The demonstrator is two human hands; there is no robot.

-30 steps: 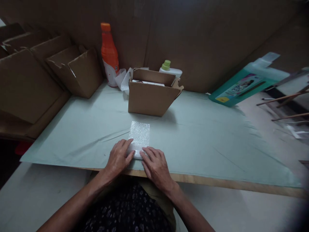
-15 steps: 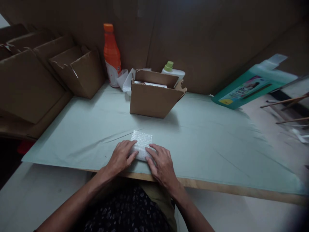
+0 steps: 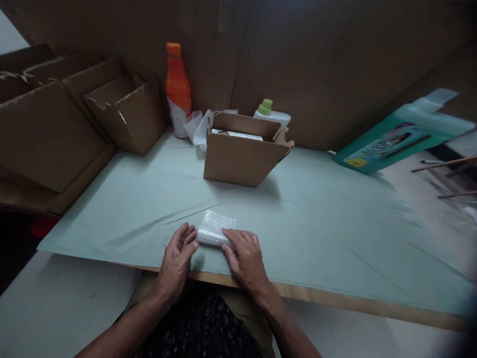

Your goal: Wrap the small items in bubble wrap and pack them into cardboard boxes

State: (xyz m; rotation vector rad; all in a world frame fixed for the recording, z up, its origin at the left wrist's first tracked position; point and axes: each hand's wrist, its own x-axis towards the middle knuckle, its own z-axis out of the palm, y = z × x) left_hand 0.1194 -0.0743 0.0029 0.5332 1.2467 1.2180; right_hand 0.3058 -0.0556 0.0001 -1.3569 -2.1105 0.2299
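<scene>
Since a second ago the bubble wrap [image 3: 216,228] has gone from a long flat strip to a short, fat roll, rolled up away from the table's [image 3: 335,293] near edge. It lies on the green sheet [image 3: 316,223], in front of the open box [image 3: 244,154]. Her right hand [image 3: 246,259] lies flat on the roll's near side, fingers pressing it down, likely to stop it springing open. Her left hand [image 3: 176,258] stands on edge, fingertips touching the roll's left end, not closed around it.
</scene>
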